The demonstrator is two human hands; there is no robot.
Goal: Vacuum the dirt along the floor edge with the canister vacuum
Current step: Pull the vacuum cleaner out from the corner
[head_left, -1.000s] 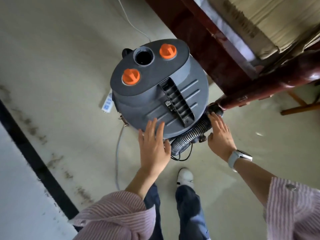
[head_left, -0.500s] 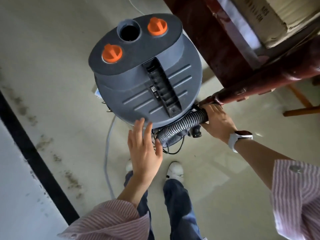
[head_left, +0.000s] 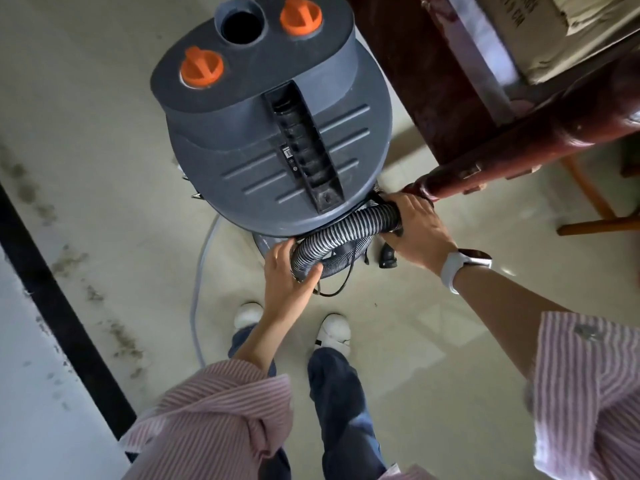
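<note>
A grey canister vacuum (head_left: 277,133) with two orange knobs and an open round port on top stands on the floor in front of me. A ribbed black hose (head_left: 343,233) is coiled at its near base. My left hand (head_left: 287,275) grips the lower loop of the hose, fingers curled round it. My right hand (head_left: 415,230), with a white watch on the wrist, grips the hose's upper right bend. Dark dirt (head_left: 114,327) lies in patches along the floor edge at the left, beside a black baseboard strip (head_left: 62,313).
A dark red wooden furniture frame (head_left: 519,133) crowds the vacuum's right side, its rounded leg touching near my right hand. A grey power cord (head_left: 201,271) runs down the floor left of my white shoes (head_left: 332,327). A white wall (head_left: 31,393) fills the lower left.
My left hand dropped from the canister's lid and took hold of the coiled hose. My right hand closed on the hose's other end. The view moved closer over the vacuum.
</note>
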